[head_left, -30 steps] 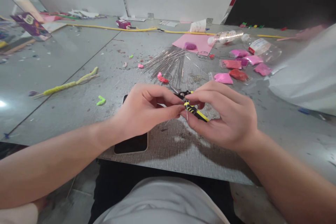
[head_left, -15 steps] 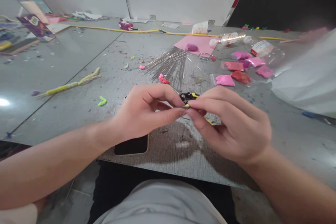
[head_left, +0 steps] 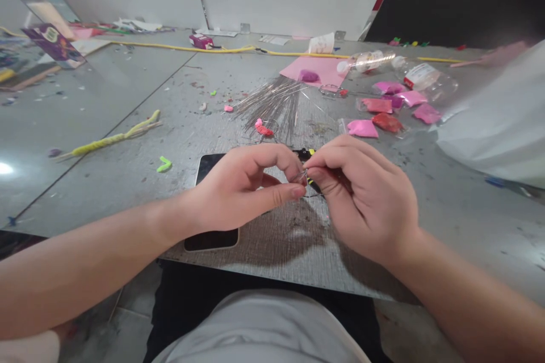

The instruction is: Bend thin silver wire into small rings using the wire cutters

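My left hand and my right hand meet over the near part of the grey table. Their fingertips pinch a thin bent wire between them. A black and yellow pair of pliers lies on the table just behind my fingers, mostly hidden by my right hand. A dark phone lies flat under my left wrist. A fan of thin metal wires lies spread farther back, with a small red clay piece at its near end.
Pink and red clay packets lie at the back right beside clear plastic bottles and a pink paper sheet. A yellow-green wrapped stem and a green scrap lie left. A white bag fills the right.
My right hand has turned and let go of the pliers, which now lie on the table. Both hands have shifted slightly nearer, and their fingertips now pinch a thin wire.
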Tool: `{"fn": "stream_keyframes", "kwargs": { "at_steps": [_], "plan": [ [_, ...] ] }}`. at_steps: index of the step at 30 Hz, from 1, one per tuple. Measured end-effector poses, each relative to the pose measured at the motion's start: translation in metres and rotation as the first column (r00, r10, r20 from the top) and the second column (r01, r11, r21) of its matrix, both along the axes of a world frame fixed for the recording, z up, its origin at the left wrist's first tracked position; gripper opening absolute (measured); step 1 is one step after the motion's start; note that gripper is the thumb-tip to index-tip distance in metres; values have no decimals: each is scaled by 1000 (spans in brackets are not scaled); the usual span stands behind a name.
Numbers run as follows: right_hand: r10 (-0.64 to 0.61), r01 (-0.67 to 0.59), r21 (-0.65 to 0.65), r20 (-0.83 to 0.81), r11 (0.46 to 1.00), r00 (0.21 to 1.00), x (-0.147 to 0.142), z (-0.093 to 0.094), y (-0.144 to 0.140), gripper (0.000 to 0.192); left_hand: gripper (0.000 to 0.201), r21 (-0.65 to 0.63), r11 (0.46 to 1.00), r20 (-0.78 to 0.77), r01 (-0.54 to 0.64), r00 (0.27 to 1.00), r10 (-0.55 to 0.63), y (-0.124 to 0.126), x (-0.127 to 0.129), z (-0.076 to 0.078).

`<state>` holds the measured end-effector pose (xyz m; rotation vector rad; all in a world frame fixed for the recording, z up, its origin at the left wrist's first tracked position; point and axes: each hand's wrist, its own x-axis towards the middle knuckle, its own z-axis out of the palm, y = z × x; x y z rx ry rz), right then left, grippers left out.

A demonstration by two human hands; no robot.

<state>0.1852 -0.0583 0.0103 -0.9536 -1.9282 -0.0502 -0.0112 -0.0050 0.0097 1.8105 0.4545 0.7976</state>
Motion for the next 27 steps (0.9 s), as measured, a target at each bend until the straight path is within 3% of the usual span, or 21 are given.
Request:
{"fn": "stream_keyframes", "kwargs": {
  "at_steps": [3,5,8,11,15,20,27],
  "plan": [
    [33,-34,-79,-13,996,999,0,2,0,18,10,94,995,-18,-16,1000,18,0,-1,0],
    [41,-43,-128,-22,991,999,2,2,1,18,9,87,996,-25,-30,999,33,0,-1,0],
    [24,-27,-173,-22,984,999,5,2,5,16,13,-126,992,-1,-22,1000,23,-1,2,-1],
    [5,-4,-126,11,992,1000,9,0,8,13,17,-390,920,77,43,997,-14,0,5,-3],
    [0,-1,23,55,1000,998,10,-4,10,11,14,-525,848,195,73,980,37,1,9,-6],
    [-4,-9,114,116,993,993,13,-8,12,11,14,-543,836,235,82,970,58,1,12,-8],
    [-12,-42,240,220,970,975,16,-3,13,6,14,-470,882,185,31,981,65,1,7,-6]
  ]
}}
